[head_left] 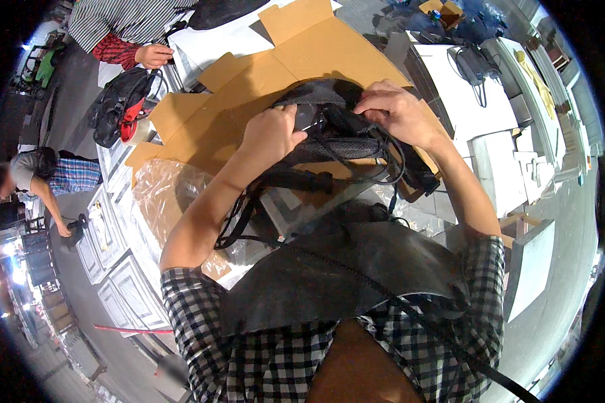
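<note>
A black strapped bag (329,144) with mesh padding, buckles and thin cords lies over the cardboard in front of me; whether it is a backpack or a harness I cannot tell. My left hand (272,136) is closed on its near left edge, thumb and fingers pinching the black fabric. Farther right, my right hand (398,112) grips the bag's upper right part with bent fingers, and a bit of red shows beside them. Loops of cord hang from the bag's right side, and straps trail down toward my dark apron (356,265).
Flattened brown cardboard (329,50) spreads beneath and beyond the bag. Clear plastic wrap (161,195) lies at its left. Another black bag (114,107) sits near a tape roll (138,132). White boxes (467,87) stand right. A co-worker's hand (153,56) is at far left.
</note>
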Motion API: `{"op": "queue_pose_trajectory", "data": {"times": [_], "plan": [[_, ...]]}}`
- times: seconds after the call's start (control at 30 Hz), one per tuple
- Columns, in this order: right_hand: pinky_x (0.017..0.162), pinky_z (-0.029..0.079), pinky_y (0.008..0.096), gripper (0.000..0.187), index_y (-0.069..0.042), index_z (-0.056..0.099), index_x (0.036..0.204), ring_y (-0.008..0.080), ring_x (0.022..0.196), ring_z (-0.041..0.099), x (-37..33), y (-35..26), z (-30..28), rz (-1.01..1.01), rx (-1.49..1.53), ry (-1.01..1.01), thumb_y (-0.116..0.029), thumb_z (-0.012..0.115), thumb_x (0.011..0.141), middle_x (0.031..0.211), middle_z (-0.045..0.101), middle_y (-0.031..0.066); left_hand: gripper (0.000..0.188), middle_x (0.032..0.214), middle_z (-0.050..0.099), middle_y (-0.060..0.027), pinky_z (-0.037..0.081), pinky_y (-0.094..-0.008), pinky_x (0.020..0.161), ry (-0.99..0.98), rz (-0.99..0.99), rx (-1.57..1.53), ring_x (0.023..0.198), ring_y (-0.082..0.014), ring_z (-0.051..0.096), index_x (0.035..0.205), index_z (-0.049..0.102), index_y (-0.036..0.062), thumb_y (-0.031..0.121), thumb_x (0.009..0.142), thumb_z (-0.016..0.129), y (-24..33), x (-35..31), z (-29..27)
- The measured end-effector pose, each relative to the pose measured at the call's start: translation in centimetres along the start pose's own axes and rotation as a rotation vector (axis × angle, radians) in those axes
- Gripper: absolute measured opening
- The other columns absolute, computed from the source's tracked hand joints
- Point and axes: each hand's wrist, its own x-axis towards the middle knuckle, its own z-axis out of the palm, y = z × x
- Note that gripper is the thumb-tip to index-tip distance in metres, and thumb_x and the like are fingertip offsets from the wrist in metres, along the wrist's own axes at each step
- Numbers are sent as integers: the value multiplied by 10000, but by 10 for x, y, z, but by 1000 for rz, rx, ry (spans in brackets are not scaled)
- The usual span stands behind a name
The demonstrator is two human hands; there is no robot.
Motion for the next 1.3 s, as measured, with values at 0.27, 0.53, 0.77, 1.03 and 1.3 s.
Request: {"op": "queue_pose_trajectory", "data": {"times": [0.27, 0.53, 0.77, 1.03, 1.3], "plan": [[898, 428, 388, 359, -68, 591, 1018, 291, 1051, 527, 24, 19, 21, -49, 239, -99, -10, 699, 681, 1126, 576, 98, 397, 877, 620, -189, 514, -395, 710, -12, -4, 43, 823, -339, 625, 932, 550, -16, 222, 678, 740, 6, 7, 5], [895, 432, 392, 431, -44, 561, 1080, 314, 1038, 542, 28, 19, 27, -22, 184, -132, -10, 699, 673, 1084, 589, 116, 401, 853, 608, -202, 493, -433, 685, 117, 65, -76, 783, -367, 612, 956, 546, -24, 209, 668, 701, -4, 5, 13], [899, 428, 392, 397, -39, 580, 1059, 316, 1038, 538, 27, 23, 28, -12, 230, -114, 5, 680, 677, 1054, 598, 124, 558, 1002, 591, -209, 468, -431, 797, -48, -46, -82, 920, -371, 582, 1142, 508, -35, 245, 694, 687, 7, 1, 2], [693, 485, 308, 237, -18, 610, 977, 225, 756, 629, 37, 23, 26, 195, 275, -101, 24, 611, 744, 840, 642, 118, 561, 966, 614, -215, 468, -433, 799, -106, -105, -106, 911, -369, 592, 1140, 528, 2, 265, 680, 713, 5, 10, -3], [748, 487, 353, 206, -52, 646, 944, 275, 824, 625, 46, 33, 36, 266, 269, -67, -45, 615, 741, 878, 658, 121, 535, 939, 622, -196, 483, -425, 765, -36, -61, -60, 883, -358, 604, 1111, 542, 16, 263, 675, 730, 1, 9, 4]]}}
